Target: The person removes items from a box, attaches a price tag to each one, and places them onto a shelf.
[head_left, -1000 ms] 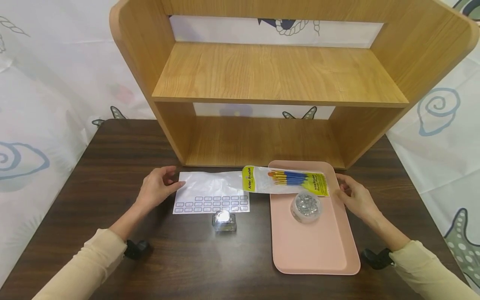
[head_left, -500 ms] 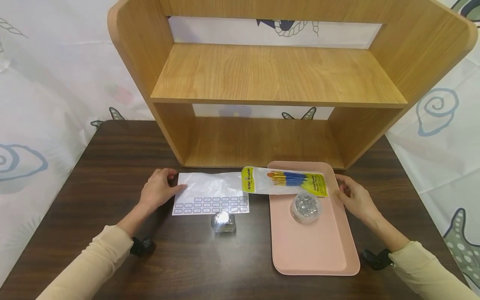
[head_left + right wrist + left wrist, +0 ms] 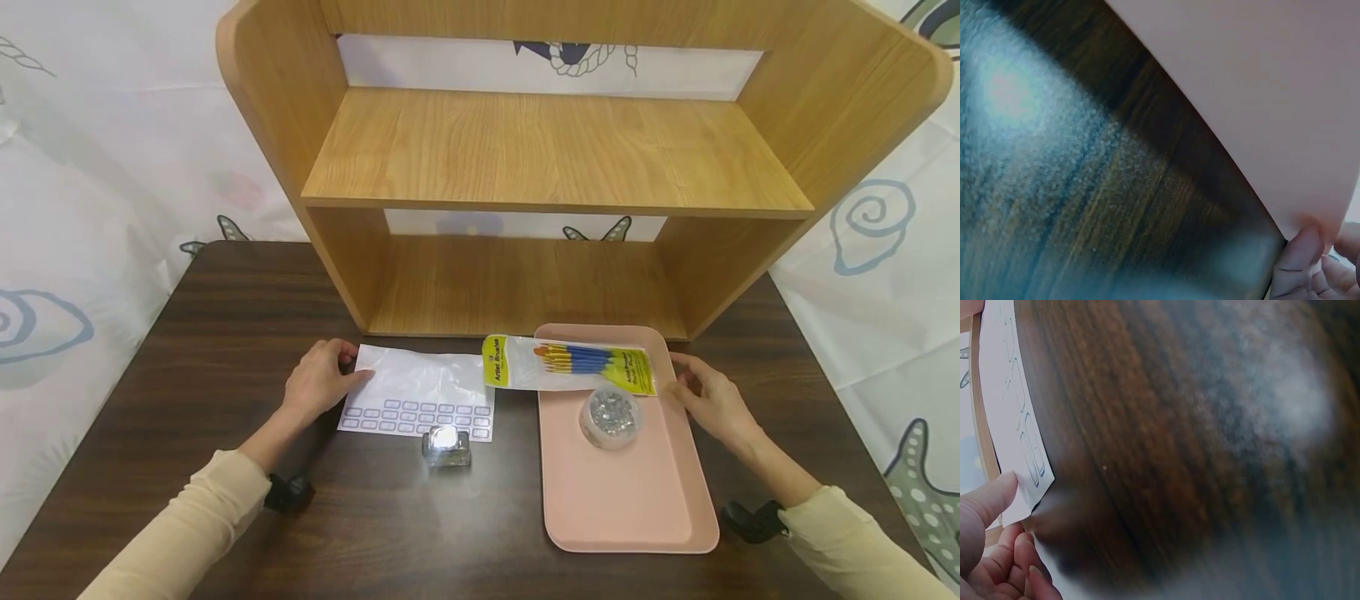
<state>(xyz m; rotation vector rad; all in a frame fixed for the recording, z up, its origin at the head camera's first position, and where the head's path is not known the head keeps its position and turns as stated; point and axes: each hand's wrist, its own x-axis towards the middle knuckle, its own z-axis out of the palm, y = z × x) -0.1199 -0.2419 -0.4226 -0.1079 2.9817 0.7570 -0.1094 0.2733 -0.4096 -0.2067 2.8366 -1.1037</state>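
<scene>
My left hand (image 3: 318,379) pinches the left edge of a white sheet of labels (image 3: 427,375) with rows of small blue-framed boxes. In the left wrist view, the thumb (image 3: 994,494) lies over the sheet's corner with fingers beneath. My right hand (image 3: 712,398) grips the right rim of a pink tray (image 3: 630,508), its thumb (image 3: 1300,253) on the rim in the right wrist view. Across the tray's far end lies a clear packet of artist brushes (image 3: 577,360), sticking out past the left rim. A round clear tub of silvery bits (image 3: 611,417) sits in the tray.
A small glass bottle (image 3: 446,447) with a shiny top stands at the sheet's near edge, overlapping it in the head view. Behind everything rises a two-tier wooden shelf (image 3: 555,150) on the dark table (image 3: 360,533).
The label sheet has turned slightly clockwise, its right end moving nearer the front and out from the brush packet. My left hand has shifted slightly; my right hand and the tray stay put.
</scene>
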